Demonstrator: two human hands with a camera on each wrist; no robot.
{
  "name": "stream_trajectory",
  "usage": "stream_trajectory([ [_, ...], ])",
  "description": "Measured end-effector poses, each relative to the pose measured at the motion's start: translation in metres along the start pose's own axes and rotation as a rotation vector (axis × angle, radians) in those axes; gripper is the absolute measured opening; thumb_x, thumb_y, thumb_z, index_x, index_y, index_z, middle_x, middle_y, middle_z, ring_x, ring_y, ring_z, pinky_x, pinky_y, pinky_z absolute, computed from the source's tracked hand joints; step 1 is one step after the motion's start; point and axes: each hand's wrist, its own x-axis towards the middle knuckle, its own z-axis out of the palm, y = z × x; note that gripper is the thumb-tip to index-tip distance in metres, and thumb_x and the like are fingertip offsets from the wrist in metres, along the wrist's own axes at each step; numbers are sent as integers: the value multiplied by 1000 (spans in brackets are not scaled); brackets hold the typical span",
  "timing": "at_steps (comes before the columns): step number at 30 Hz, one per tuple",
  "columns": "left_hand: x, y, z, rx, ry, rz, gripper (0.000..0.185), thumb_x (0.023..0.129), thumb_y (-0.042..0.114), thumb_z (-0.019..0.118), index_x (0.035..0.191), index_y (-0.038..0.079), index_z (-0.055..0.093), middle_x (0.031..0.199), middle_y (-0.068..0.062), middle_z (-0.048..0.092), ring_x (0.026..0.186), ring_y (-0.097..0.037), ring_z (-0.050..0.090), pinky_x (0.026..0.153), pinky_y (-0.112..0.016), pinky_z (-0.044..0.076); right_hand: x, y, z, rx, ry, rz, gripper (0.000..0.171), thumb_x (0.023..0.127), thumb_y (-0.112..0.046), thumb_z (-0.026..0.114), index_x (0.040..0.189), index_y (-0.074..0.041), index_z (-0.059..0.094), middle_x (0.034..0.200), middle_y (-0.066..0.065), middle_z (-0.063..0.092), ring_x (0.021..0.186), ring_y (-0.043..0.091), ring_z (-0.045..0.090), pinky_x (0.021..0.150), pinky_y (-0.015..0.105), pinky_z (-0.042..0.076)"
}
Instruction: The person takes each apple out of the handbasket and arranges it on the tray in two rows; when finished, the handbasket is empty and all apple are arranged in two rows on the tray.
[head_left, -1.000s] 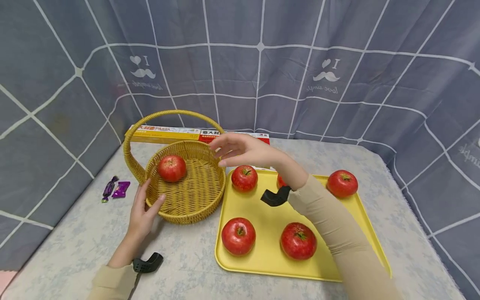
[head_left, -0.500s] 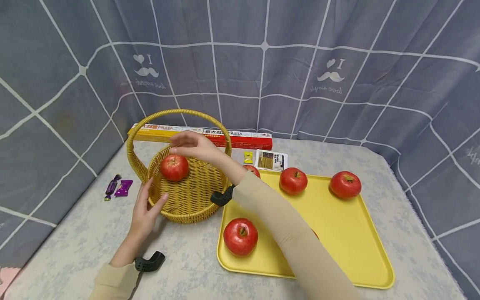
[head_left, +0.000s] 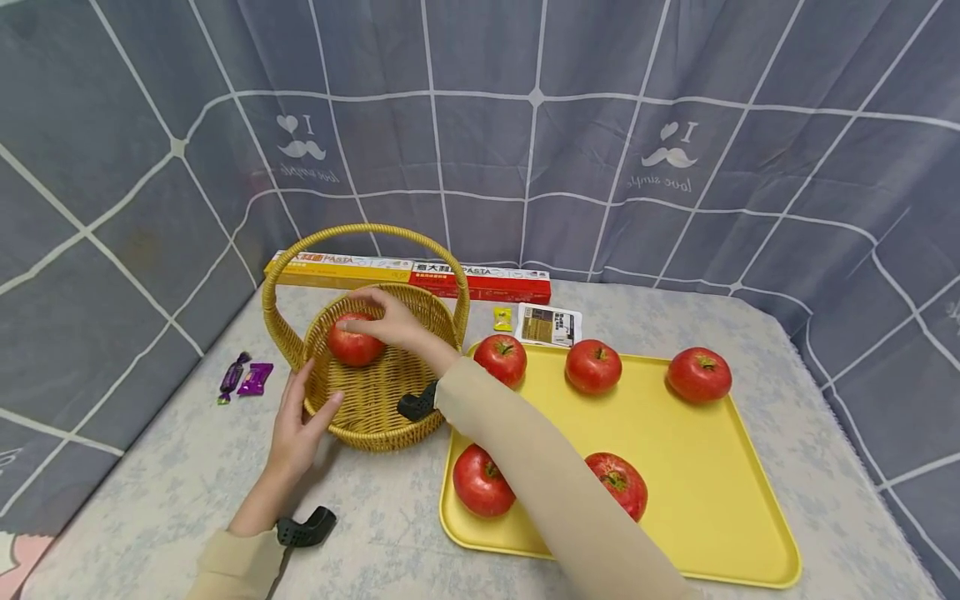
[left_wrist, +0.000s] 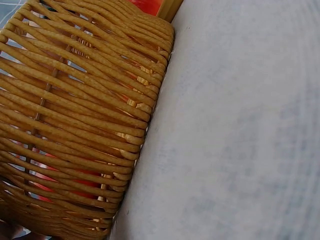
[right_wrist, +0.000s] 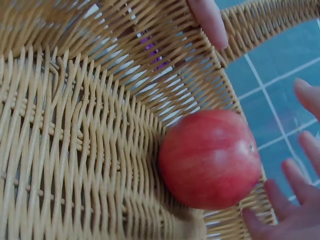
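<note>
A woven basket (head_left: 375, 421) with an arched handle stands at the table's left and holds one red apple (head_left: 347, 348). My right hand (head_left: 371, 321) reaches inside it, fingers laid over the apple's top. In the right wrist view the apple (right_wrist: 210, 157) lies on the weave with my spread fingers (right_wrist: 300, 200) just beside it. My left hand (head_left: 311, 396) pinches the near rim, thumb inside and fingers against the outer wall. The left wrist view shows only the basket's wall (left_wrist: 75, 115). The yellow tray (head_left: 697, 492) to the right carries several red apples, the nearest one (head_left: 482, 481) at its front left.
A long pasta box (head_left: 408, 275) lies behind the basket against the grey checked curtain. Two purple sweets (head_left: 243, 379) sit left of the basket. A yellow sweet (head_left: 501, 318) and a small packet (head_left: 547, 325) lie behind the tray. Curtain walls close in the left, back and right.
My right hand moved left from above the basket's right rim and came down onto the apple inside. The left hand stayed on the rim.
</note>
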Motion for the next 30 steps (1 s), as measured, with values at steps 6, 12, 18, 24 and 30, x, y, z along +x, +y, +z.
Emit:
stream_trajectory([
  [6,0,0,0,15,-3,-3,71,91,9,59,148,0,19,154,-20,6,139,-35,7,109,-54,12,-2,5,4,-96,-159,65,74,82,-34,71,146,-22,35,143,1,39,125,17,42,97,34,39],
  [12,1,-1,0,-6,1,26,70,91,7,59,148,0,20,153,-19,11,138,-35,14,108,-54,15,-2,4,4,-157,-177,68,69,82,-37,71,142,-20,41,139,4,39,120,18,43,94,33,41],
  [18,1,6,0,-4,-3,9,69,91,6,59,147,-2,20,153,-20,11,138,-36,13,107,-55,16,0,7,5,-239,-208,76,61,84,-38,68,138,-16,48,138,8,41,120,19,44,92,32,43],
  [24,-5,33,1,-7,-1,9,66,91,6,57,144,-10,20,151,-28,10,138,-41,7,107,-59,10,-3,3,4,-240,-330,79,55,84,-35,68,132,-17,50,129,5,50,113,15,47,88,27,42],
  [30,-1,15,0,47,5,-15,70,90,10,59,146,-6,20,152,-27,9,139,-39,3,108,-59,7,-8,-4,6,-207,-413,112,49,82,-33,70,122,-16,48,120,4,51,106,14,49,82,26,44],
])
